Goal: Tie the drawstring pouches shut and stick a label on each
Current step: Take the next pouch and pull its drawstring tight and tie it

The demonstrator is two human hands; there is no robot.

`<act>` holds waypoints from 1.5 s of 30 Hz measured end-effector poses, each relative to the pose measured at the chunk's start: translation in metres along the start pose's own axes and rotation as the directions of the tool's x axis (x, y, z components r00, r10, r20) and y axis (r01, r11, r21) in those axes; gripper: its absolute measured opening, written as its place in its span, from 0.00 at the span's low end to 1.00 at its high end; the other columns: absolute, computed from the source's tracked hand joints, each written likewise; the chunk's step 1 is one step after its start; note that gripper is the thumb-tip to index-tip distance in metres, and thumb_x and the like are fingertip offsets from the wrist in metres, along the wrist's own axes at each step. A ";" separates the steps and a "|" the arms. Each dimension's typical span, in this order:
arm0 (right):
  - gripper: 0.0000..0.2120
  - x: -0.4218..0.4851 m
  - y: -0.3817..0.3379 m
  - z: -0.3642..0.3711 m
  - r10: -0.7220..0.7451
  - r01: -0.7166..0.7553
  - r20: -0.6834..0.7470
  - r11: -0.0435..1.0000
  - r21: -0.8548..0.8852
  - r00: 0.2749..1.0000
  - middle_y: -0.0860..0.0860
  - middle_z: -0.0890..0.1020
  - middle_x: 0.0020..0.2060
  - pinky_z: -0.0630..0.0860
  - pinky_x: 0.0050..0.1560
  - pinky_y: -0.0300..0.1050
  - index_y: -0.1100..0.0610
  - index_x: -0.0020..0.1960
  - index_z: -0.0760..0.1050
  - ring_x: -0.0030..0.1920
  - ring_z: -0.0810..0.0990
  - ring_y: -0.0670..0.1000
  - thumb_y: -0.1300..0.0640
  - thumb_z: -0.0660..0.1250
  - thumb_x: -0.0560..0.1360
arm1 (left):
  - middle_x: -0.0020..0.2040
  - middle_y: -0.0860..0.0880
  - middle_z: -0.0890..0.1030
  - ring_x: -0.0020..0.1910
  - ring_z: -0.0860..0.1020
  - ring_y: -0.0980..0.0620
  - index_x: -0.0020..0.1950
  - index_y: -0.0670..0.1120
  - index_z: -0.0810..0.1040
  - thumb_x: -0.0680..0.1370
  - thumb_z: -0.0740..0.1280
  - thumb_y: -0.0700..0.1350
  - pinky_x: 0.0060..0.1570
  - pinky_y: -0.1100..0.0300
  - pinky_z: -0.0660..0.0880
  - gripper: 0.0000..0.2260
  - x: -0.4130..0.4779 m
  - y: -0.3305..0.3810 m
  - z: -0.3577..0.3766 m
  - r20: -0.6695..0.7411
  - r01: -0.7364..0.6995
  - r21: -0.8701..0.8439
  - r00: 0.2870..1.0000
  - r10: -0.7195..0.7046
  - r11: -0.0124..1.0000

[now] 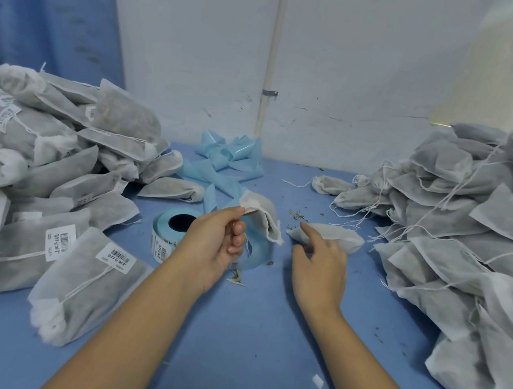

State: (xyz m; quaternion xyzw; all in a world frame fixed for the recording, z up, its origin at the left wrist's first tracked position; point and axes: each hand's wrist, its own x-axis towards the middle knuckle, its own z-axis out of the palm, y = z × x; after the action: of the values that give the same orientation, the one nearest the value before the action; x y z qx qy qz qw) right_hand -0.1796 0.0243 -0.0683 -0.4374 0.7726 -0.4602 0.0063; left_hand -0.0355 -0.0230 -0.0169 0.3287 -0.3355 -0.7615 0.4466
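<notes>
On the blue tabletop (244,341), a heap of labelled grey non-woven drawstring pouches (36,183) fills the left side. Just right of it lies a pale blue roll of barcode labels (170,231), partly hidden by the left hand (214,248), whose thumb and forefinger pinch the edge of a small limp white pouch (263,215) held above the roll. The right hand (320,269) holds nothing, its forefinger stretched to the near end of another white pouch (335,236) lying flat; whether they touch is unclear. Unlabelled pouches with loose strings (472,241) pile up on the right.
</notes>
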 end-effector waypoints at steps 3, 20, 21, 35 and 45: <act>0.09 -0.010 -0.013 -0.003 -0.075 0.068 0.010 0.944 0.324 0.997 0.49 0.77 0.35 0.70 0.41 0.45 0.46 0.42 0.78 0.38 0.74 0.47 0.59 0.63 0.71 | 0.23 0.50 0.69 0.19 0.65 0.56 0.38 0.43 0.71 0.78 0.59 0.37 0.19 0.67 0.58 0.09 -0.002 -0.001 0.002 0.049 0.008 -0.019 0.999 -0.007 1.000; 0.10 -0.026 -0.036 0.003 -0.059 -0.130 0.225 0.664 0.737 0.972 0.47 0.84 0.34 0.74 0.40 0.32 0.54 0.39 0.81 0.37 0.82 0.42 0.60 0.66 0.77 | 0.23 0.51 0.68 0.22 0.65 0.56 0.64 0.45 0.73 0.77 0.57 0.33 0.21 0.66 0.62 0.17 -0.007 -0.015 0.008 0.083 -0.106 0.246 0.993 0.088 0.963; 0.10 -0.026 -0.037 0.002 -0.059 -0.151 0.251 0.659 0.737 0.966 0.47 0.84 0.34 0.73 0.39 0.30 0.53 0.39 0.82 0.37 0.81 0.41 0.61 0.67 0.76 | 0.23 0.51 0.67 0.22 0.65 0.56 0.61 0.46 0.74 0.76 0.57 0.33 0.21 0.66 0.62 0.17 -0.007 -0.015 0.009 0.082 -0.114 0.278 0.992 0.095 0.954; 0.05 -0.009 -0.042 -0.005 0.287 -0.644 0.596 0.112 0.757 0.750 0.48 0.81 0.31 0.72 0.35 0.33 0.57 0.40 0.79 0.33 0.77 0.43 0.63 0.66 0.73 | 0.26 0.55 0.70 0.23 0.65 0.58 0.49 0.50 0.79 0.75 0.60 0.36 0.26 0.64 0.62 0.13 -0.010 -0.012 0.013 0.036 -0.243 0.605 0.960 0.278 0.759; 0.07 0.001 -0.049 -0.007 0.403 -0.634 0.616 -0.106 0.766 0.677 0.50 0.78 0.33 0.67 0.34 0.34 0.58 0.39 0.76 0.35 0.74 0.46 0.61 0.64 0.75 | 0.23 0.54 0.70 0.16 0.65 0.60 0.45 0.51 0.74 0.71 0.66 0.41 0.17 0.69 0.59 0.07 -0.001 0.003 -0.004 -0.031 -0.257 0.766 0.901 0.433 0.589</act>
State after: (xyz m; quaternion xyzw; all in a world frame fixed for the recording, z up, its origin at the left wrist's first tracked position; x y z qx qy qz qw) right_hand -0.1498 0.0192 -0.0286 -0.0255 0.3915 -0.7508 0.5314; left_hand -0.0307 -0.0241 -0.0170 0.4902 -0.6243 -0.4142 0.4453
